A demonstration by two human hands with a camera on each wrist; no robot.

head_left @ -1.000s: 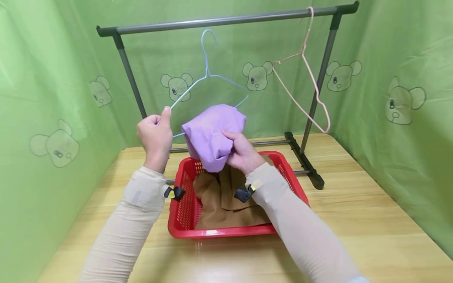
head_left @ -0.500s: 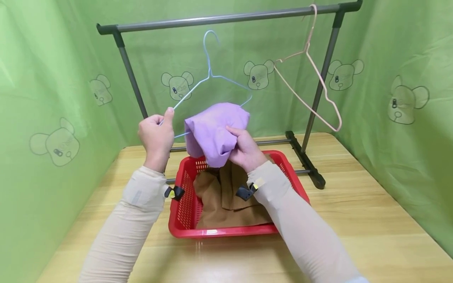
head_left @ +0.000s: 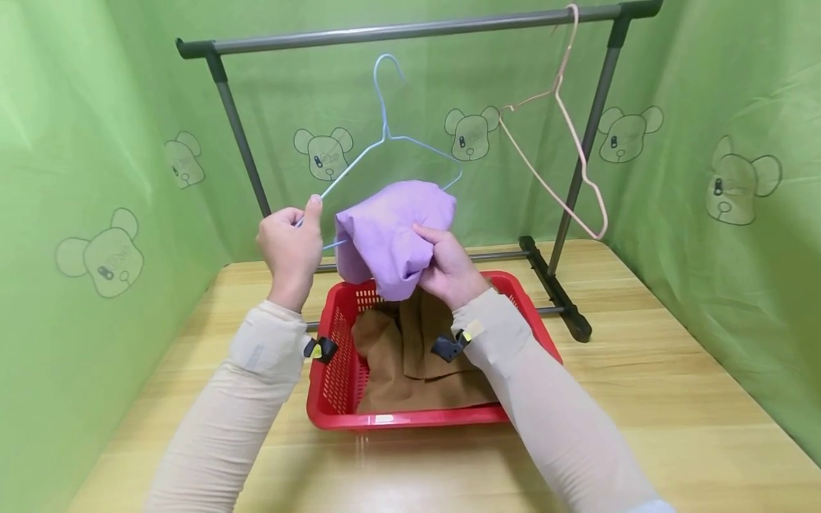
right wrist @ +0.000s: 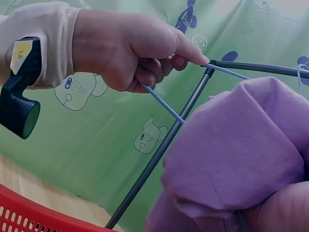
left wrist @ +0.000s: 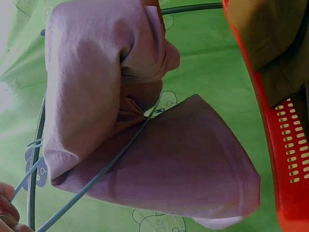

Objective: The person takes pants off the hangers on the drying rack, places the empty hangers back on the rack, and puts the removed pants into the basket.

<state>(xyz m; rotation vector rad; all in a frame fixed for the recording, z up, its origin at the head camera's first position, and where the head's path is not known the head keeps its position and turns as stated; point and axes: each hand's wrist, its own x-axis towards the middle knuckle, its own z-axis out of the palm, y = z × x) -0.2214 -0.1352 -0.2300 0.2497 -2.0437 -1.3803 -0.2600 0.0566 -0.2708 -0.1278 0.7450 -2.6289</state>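
My left hand (head_left: 290, 246) grips the left corner of a light blue wire hanger (head_left: 353, 165), which is upright with its hook just below the rack's bar. A lilac cloth garment (head_left: 391, 224) lies folded over the hanger's bottom bar. My right hand (head_left: 452, 269) pinches the garment's lower right side, thumb on top. In the left wrist view the bottom bar (left wrist: 91, 182) runs between the cloth's upper fold and a hanging flap (left wrist: 183, 164). The right wrist view shows the left fingers curled around the hanger's end, with the lilac cloth (right wrist: 231, 150) close in front.
Below the hands stands a red plastic basket (head_left: 410, 420) holding brown cloth (head_left: 417, 392). Behind is a grey metal rack (head_left: 410, 30) with a pink hanger (head_left: 545, 187) hooked at its right. Green curtains (head_left: 83, 342) enclose the wooden table (head_left: 648, 399) on its sides and back.
Both hands, the blue hanger and the lilac garment have shifted slightly right. The garment has risen a little, and the view has tilted slightly. Both grips stay the same.
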